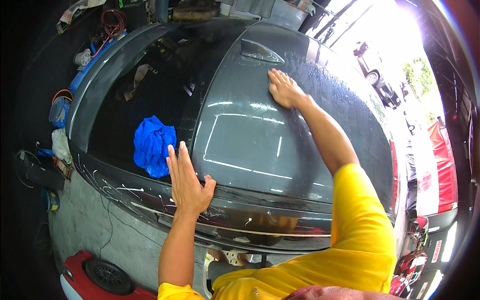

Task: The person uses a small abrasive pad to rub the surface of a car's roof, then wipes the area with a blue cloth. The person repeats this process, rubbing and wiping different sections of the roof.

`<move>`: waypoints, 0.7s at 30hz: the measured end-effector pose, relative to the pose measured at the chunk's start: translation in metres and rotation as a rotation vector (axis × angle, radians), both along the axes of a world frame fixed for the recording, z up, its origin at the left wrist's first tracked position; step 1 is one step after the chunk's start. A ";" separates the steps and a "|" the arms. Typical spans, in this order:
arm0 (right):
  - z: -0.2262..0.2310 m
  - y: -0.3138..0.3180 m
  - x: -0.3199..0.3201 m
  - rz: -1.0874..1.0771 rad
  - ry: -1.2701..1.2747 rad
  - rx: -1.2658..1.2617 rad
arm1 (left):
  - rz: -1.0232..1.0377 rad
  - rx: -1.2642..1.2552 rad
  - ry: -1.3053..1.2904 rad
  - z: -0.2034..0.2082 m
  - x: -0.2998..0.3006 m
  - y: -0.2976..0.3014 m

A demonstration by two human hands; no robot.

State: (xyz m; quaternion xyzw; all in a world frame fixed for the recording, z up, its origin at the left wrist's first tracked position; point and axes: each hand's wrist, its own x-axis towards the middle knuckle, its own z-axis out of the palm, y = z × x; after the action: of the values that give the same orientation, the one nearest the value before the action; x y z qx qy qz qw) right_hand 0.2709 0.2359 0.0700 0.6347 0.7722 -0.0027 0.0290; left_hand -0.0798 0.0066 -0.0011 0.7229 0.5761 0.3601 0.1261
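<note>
My right hand (285, 90) lies flat on the wet, dark grey car roof (245, 130), palm down. Its fingers reach toward the shark-fin antenna (261, 51), just short of it. Whether anything thin is under that palm cannot be seen. At the roof's near edge, my left hand (189, 185) rests with fingers stretched out and thumb apart. Close to its fingertips, a crumpled blue cloth (154, 145) sits on the dark rear glass (150, 95). Water beads cover the far right of the roof.
Hoses and blue equipment (60, 110) stand beyond the car's left side. White smears mark the car's near side (120, 187). A red toy-like car shape with a black wheel (107, 275) is at lower left. A white stool (232, 257) stands near me. Parked vehicles (375, 75) show outside.
</note>
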 end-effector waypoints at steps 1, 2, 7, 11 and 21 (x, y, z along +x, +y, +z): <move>0.003 0.023 -0.001 -0.041 -0.003 0.005 | -0.012 0.006 0.003 0.000 0.002 -0.001; 0.001 0.035 -0.008 -0.073 -0.006 -0.011 | -0.010 0.005 -0.006 -0.001 0.002 -0.002; -0.003 0.013 -0.004 0.045 0.049 -0.068 | 0.031 0.002 -0.024 -0.002 -0.003 -0.003; 0.001 0.043 0.009 0.021 0.001 -0.035 | -0.016 0.003 -0.048 0.000 0.001 -0.001; -0.010 0.075 -0.025 0.096 -0.016 -0.045 | -0.013 -0.049 0.034 0.002 -0.004 -0.001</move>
State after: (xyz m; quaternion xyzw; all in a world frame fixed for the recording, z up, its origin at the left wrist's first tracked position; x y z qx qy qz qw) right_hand 0.2459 0.3111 0.0597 0.5963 0.8011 -0.0136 0.0493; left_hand -0.0835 0.0053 0.0007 0.7292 0.5821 0.3329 0.1363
